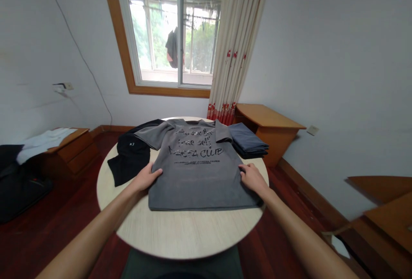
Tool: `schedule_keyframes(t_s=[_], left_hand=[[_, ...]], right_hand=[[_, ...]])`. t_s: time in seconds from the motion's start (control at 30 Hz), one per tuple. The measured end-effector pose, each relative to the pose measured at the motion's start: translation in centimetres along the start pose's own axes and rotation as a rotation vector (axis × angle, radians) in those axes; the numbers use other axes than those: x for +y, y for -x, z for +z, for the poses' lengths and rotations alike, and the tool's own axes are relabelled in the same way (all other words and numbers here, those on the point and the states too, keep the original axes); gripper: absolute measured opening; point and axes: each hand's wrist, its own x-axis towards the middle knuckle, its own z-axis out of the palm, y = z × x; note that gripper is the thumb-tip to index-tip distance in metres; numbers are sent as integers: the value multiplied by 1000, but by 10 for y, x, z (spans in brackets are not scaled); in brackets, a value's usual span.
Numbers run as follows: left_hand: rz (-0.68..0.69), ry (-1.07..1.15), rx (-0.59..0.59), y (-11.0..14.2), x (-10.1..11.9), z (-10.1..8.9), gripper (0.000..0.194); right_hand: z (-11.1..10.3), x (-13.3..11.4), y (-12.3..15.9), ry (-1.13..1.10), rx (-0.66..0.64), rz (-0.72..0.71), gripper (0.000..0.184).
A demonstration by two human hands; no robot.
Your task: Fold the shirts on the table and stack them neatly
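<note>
A grey T-shirt (199, 184) with black lettering lies spread flat on the round pale table (180, 238), its neck toward the window and its hem toward me. My left hand (148, 177) grips the shirt's left side edge, thumb on top of the cloth. On the opposite side edge, my right hand (252, 176) pinches the fabric with curled fingers. The shirt's right sleeve lies bent inward over itself. Beside the left sleeve is a crumpled black garment (131, 161), partly under the shirt. A stack of folded dark clothes (247, 139) sits at the right back of the table.
Behind the table are a window (178, 34) and a patterned curtain (238, 43). A wooden desk (270, 120) stands at the back right. At left, a low wooden cabinet (74, 154) bears white cloth, with a black bag (24, 193) near it.
</note>
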Motion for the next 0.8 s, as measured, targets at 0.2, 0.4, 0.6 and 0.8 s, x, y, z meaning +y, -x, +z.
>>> schedule_keyframes(t_s=[0.2, 0.4, 0.6, 0.8], left_hand=[[-113, 577, -116, 18, 20, -21, 70], [-121, 377, -127, 31, 28, -68, 80], [-97, 189, -132, 50, 33, -82, 68], [-74, 62, -144, 63, 12, -91, 68]], right_hand=[[-13, 13, 2, -47, -94, 44, 46], [-25, 27, -3, -63, -176, 69, 24], [-26, 33, -10, -67, -260, 85, 20], [-26, 40, -9, -48, -268, 41, 17]])
